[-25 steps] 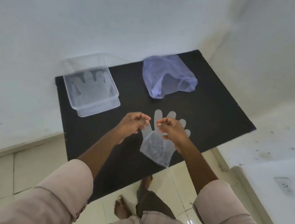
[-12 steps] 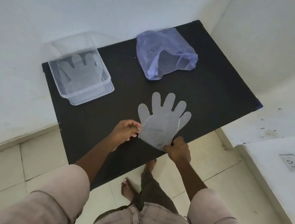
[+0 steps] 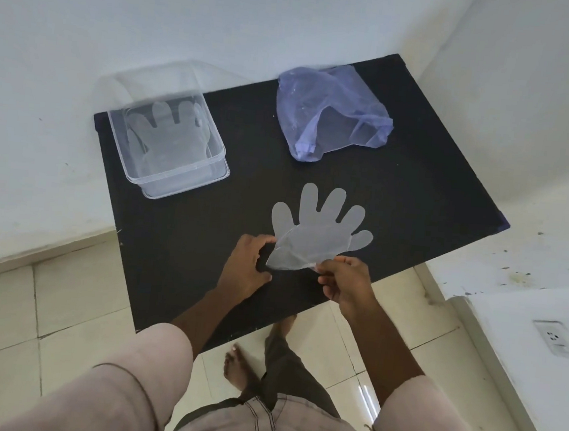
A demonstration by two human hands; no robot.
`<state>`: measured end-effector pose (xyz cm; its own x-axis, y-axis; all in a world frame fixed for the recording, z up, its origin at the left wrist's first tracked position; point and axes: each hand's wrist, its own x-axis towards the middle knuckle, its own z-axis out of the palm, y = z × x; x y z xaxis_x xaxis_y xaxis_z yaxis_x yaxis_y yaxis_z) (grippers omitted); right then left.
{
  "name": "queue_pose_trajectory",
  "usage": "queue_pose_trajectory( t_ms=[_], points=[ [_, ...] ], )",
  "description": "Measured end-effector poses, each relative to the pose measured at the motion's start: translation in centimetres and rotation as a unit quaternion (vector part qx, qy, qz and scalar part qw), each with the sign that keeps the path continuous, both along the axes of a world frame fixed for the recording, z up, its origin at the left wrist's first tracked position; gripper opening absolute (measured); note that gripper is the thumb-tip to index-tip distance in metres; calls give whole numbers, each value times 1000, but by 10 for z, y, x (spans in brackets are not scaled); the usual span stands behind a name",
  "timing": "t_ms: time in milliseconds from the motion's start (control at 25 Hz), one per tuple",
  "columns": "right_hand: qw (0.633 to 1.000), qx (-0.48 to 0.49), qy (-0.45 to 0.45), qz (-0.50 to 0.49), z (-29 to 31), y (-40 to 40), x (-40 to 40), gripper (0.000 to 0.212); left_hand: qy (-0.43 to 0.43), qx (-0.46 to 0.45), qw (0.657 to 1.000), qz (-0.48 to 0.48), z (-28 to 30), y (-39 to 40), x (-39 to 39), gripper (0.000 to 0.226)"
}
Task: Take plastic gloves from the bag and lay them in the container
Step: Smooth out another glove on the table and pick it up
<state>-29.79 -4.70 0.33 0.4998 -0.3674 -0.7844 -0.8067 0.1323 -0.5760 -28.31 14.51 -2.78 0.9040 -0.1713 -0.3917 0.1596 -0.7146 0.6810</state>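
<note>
Black and matte, the table [image 3: 397, 204] filled the middle of the view, set into a corner of white walls, with pale floor tiles [image 3: 3, 311] visible on the near side. On its far left corner stood the clear plastic container [image 3: 176, 175], a rectangular tub whose far rim was blurred against the wall; one translucent glove [image 3: 169, 136] lay flat on its bottom, fingers pointing to the far side. On the far right of the table lay the bluish plastic bag [image 3: 329, 116], crumpled, with its mouth facing the near side. Between the bag and the near edge lay a second plastic glove [image 3: 312, 235], spread flat with five fingers fanned toward the far side and its cuff raised slightly off the surface. The left hand [image 3: 249, 269] rested at the left corner of that cuff, fingers curled, with the fingertips touching the plastic; whether it gripped the cuff could not be determined. The right hand [image 3: 347, 284] pinched the near right corner of the cuff between thumb and forefinger, the remaining fingers loosely curled. Both forearms extended from rolled pale pink sleeves [image 3: 145, 375]. A wall socket [image 3: 554, 338] was mounted on the white surface at the near right.
</note>
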Motion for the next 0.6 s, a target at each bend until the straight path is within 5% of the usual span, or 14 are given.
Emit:
queue_pose_trajectory(
  t_ms=[160, 280, 440, 600],
  points=[
    [999, 41, -3, -26, 9, -1, 3, 26, 97, -89, 988, 82, -2, -4, -1, 55],
    [999, 41, 10, -17, 6, 4, -6, 25, 223, -215, 926, 216, -3, -5, -6, 37],
    [998, 38, 37, 29, -7, 35, -21, 26, 215, -251, 888, 320, -11, 0, -4, 33],
    [956, -15, 93, 277, 5, 45, -23, 18, 174, -188, 910, 325, -20, 22, 11, 49]
  ],
)
